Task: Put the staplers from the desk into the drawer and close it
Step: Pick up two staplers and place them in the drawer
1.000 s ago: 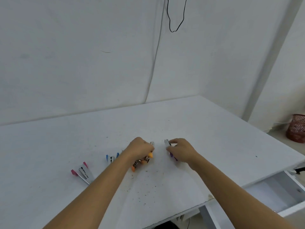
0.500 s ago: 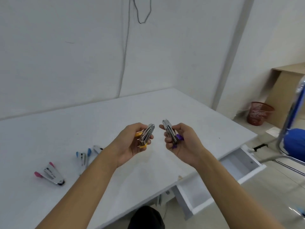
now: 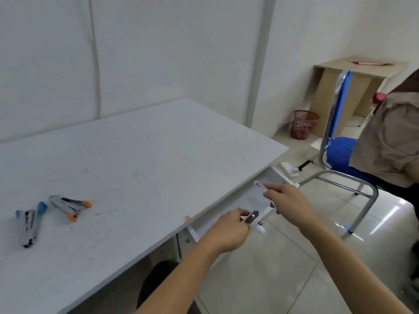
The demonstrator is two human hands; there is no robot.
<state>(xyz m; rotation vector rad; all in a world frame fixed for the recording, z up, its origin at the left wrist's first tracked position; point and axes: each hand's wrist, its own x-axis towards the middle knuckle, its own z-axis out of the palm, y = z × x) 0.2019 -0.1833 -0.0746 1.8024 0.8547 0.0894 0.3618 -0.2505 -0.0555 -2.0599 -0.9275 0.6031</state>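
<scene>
Both my hands hang over the open white drawer [image 3: 277, 176] under the desk's [image 3: 158, 155] right edge. My left hand [image 3: 227, 233] is shut on a silver stapler [image 3: 251, 217] that points into the drawer. My right hand [image 3: 289, 201] pinches a second stapler [image 3: 260, 185]; only its metal tip shows past my fingers, above the drawer's far part. Two more staplers lie on the desk at the left: one with blue ends [image 3: 29, 223] and one with orange ends [image 3: 70, 206].
A blue chair [image 3: 340, 152] with metal legs stands right of the drawer, and a person in a beige shirt [image 3: 392, 137] sits on it. Behind are a red mesh waste basket [image 3: 303, 126] and a wooden side table [image 3: 353, 71]. Tiled floor lies below the drawer.
My hands lifted the two staplers off the desk and carried them right and down to the open drawer. My head turned right, so the pink stapler left the view.
</scene>
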